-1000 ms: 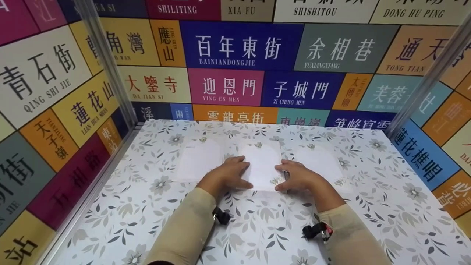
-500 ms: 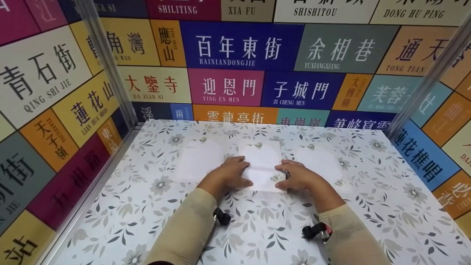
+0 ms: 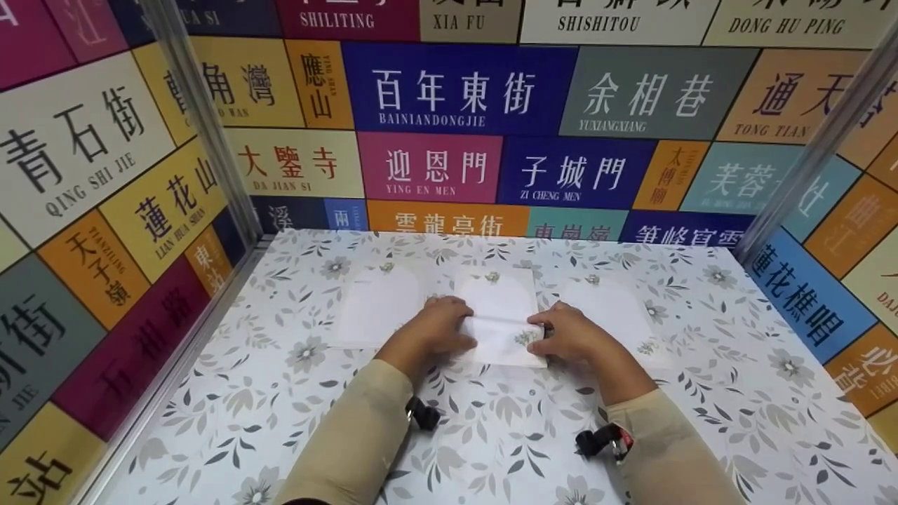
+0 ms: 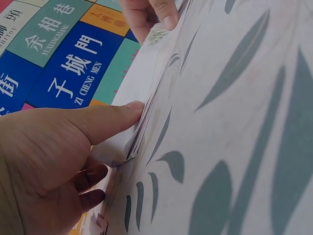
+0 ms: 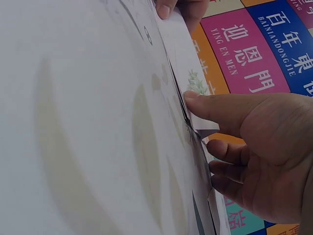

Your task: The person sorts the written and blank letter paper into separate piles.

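A thin stack of white letter paper (image 3: 497,298) with small plant prints lies in the middle of the table, its near part bent up along a line between the hands. My left hand (image 3: 436,328) pinches its left edge; my right hand (image 3: 577,334) pinches the right edge. In the left wrist view the thumb (image 4: 115,120) presses the near edge, where several sheet layers show. The right wrist view has the other thumb (image 5: 215,105) on the paper (image 5: 188,58) beside a green plant print, with the fingers curled beneath.
Two similar white sheets flank the stack: a left sheet (image 3: 382,301) and a right sheet (image 3: 609,308). A floral cloth (image 3: 491,435) covers the table. Colourful lettered panels (image 3: 459,88) stand behind and at both sides, with metal posts (image 3: 210,126) at the corners.
The near part of the middle paper has risen and bent, and a shaded line now crosses it. Both hands have shifted only slightly while closing on its edges.
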### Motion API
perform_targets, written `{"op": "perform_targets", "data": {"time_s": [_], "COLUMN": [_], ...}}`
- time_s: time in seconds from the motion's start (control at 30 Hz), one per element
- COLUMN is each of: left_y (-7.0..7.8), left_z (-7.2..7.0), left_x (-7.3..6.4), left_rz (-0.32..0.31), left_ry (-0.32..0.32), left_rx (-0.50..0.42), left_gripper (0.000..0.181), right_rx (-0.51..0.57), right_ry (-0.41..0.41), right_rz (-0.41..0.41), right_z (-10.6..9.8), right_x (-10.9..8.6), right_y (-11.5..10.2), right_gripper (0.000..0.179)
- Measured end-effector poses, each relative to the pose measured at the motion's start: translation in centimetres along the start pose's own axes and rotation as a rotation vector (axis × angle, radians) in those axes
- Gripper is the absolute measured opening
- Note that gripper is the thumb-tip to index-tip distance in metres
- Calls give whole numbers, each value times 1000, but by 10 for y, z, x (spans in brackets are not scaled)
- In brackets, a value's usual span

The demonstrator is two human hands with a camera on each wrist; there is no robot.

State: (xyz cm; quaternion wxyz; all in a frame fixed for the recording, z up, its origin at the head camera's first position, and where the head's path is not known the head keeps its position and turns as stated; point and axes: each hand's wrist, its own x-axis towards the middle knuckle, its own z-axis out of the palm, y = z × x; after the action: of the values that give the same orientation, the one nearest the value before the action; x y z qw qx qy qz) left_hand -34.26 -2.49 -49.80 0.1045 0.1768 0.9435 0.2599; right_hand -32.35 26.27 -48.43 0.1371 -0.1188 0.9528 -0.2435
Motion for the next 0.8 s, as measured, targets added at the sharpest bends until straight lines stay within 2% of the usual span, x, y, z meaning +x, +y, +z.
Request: {"op": "perform_targets", "data": {"time_s": [0.17,0.4,0.57,0.8], "left_y": [2,4,4,3], "left_z": [0,-1,-1,-2], "left_x": [0,-2,-2,-2], "left_rz": [3,23,10,76], "left_ry": [17,48,41,61], "left_rx": [-30,12,-28,16], "left_gripper": [59,57,60,59], "right_rx": [-14,-30,-25,59], "right_ry": [-4,0,22,43], "right_rz": [-25,-40,-41,-7], "right_z": [-1,-2,-1,0], "right_x": [-1,1,2,3], "right_y": [-1,1,1,2], "right_gripper": [62,62,61,62]}}
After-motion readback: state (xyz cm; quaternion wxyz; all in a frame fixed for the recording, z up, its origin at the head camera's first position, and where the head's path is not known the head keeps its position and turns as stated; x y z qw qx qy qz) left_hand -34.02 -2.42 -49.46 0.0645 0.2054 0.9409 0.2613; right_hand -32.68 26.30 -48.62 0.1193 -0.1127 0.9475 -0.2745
